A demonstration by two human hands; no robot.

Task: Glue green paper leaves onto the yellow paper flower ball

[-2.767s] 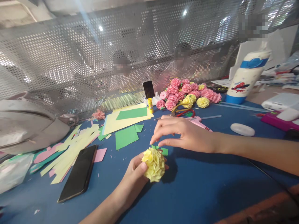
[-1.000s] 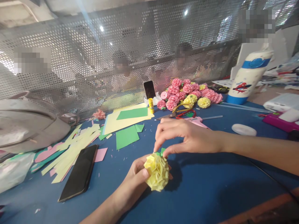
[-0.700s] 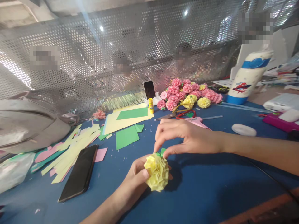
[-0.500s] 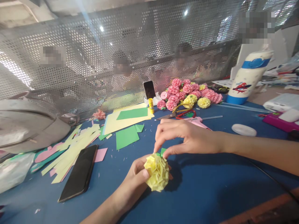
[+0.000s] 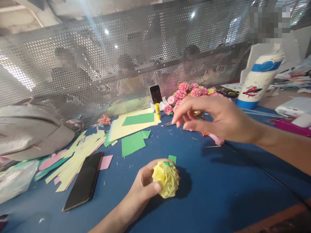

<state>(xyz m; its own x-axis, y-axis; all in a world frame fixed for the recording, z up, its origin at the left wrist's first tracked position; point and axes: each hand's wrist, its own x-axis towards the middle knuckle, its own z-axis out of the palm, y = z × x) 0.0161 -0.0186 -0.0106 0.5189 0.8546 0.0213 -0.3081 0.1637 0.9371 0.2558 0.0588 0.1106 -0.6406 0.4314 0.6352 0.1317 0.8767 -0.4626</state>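
Note:
A round yellow paper flower (image 5: pixel 166 180) with a bit of green on its top is held in my left hand (image 5: pixel 145 186), thumb on its near side. Just behind it a small green paper square (image 5: pixel 172 158) shows. My right hand (image 5: pixel 204 116) hovers over the scissors (image 5: pixel 168 123) and a pink tool (image 5: pixel 216 139), fingers apart and curved, nothing seen between them. It partly hides the scissors, the tool and a heap of pink paper flowers (image 5: pixel 181 94).
At the left are a black phone (image 5: pixel 84 181), yellow paper strips (image 5: pixel 80 155) and a grey bag (image 5: pixel 34 129). Green sheets (image 5: pixel 132 143) and a glue stick (image 5: pixel 157 111) lie further back. A white bottle (image 5: pixel 259 81) stands back right; people sit behind the mesh panel (image 5: pixel 97 74).
My right hand has left the yellow flower and moved up and to the right, over the scissors and pink tool. The pink tool's position differs. My left hand still holds the flower.

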